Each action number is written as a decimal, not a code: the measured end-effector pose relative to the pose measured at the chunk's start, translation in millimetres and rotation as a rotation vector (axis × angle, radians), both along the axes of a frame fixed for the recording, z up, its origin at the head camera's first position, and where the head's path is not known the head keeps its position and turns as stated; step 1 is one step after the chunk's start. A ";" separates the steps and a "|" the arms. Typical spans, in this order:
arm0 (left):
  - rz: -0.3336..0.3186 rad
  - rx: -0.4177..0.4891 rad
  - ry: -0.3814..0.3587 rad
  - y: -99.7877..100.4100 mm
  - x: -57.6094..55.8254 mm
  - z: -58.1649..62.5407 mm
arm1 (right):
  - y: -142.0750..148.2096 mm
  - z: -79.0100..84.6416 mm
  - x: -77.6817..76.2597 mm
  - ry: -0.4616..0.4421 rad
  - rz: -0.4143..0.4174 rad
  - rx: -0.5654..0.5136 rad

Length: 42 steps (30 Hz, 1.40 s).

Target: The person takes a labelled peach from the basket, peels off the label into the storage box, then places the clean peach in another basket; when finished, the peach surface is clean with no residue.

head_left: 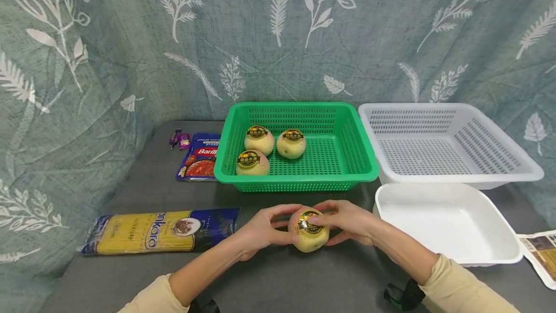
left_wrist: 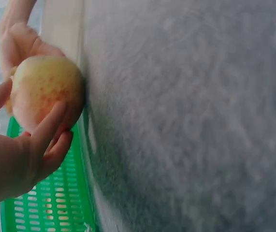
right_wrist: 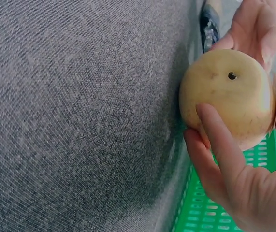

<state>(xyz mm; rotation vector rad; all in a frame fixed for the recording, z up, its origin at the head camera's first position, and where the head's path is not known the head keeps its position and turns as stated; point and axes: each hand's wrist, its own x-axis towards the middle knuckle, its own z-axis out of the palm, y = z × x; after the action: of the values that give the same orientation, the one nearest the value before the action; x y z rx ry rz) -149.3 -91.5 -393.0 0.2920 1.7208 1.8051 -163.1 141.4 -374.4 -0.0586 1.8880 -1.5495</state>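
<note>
A yellow peach [head_left: 309,236] with a pink blush and a black-and-gold label sits between both hands, in front of the green basket [head_left: 297,183]. My left hand [head_left: 265,230] grips its left side, thumb and fingers spread around it. From the other side my right hand [head_left: 349,221] holds the same peach, with the thumb over the label. In the right wrist view the peach [right_wrist: 220,104] shows a small dark stem hollow, and fingers [right_wrist: 220,135] press its side. The left wrist view shows its speckled, reddish side. Several similar peaches [head_left: 291,148] lie in the green basket.
Left of the hands lies a pack of spaghetti [head_left: 143,231]. A blue Barilla pouch [head_left: 199,158] and small purple packets [head_left: 184,141] lie behind it. To the right stand a white perforated basket [head_left: 460,177] and a white tub [head_left: 447,221], with a printed packet [head_left: 540,252] at the edge.
</note>
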 end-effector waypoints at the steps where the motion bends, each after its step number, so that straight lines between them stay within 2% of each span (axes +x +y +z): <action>1: -0.002 -0.004 0.014 2.5 0.6 -1.6 | -0.1 -0.4 0.2 -0.001 -0.006 0.003; 8: 0.027 -0.085 0.162 13.5 1.6 -7.5 | 0.2 0.1 1.5 0.029 -0.010 0.025; 12: 0.047 -0.099 0.176 15.6 2.4 -8.1 | 4.4 3.6 0.7 0.074 -0.022 0.036; 17: 0.054 -0.093 0.168 15.4 2.2 -8.0 | 13.4 12.1 -3.5 0.136 -0.132 0.004; 19: 0.055 -0.093 0.166 14.9 2.1 -8.0 | 16.9 14.5 -4.9 0.125 -0.155 -0.025; 25: 0.054 -0.082 0.159 13.7 2.8 -8.0 | 21.8 14.4 -5.4 -0.029 -0.066 -0.151; 28: 0.049 -0.077 0.153 13.9 3.2 -8.2 | 21.5 12.8 -5.5 -0.062 -0.044 -0.193; 34: 0.053 -0.074 0.155 13.7 3.4 -8.9 | 17.8 12.6 -6.3 -0.026 -0.011 -0.156; 42: 0.043 -0.064 0.153 13.0 3.7 -8.7 | 11.1 15.1 -3.3 0.103 0.000 -0.068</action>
<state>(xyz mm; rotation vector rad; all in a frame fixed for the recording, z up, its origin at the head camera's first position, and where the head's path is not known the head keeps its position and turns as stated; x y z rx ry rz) -145.6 -78.6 -401.7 0.3773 1.9004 1.7941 -166.4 152.5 -359.3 -0.1714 1.9133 -1.6389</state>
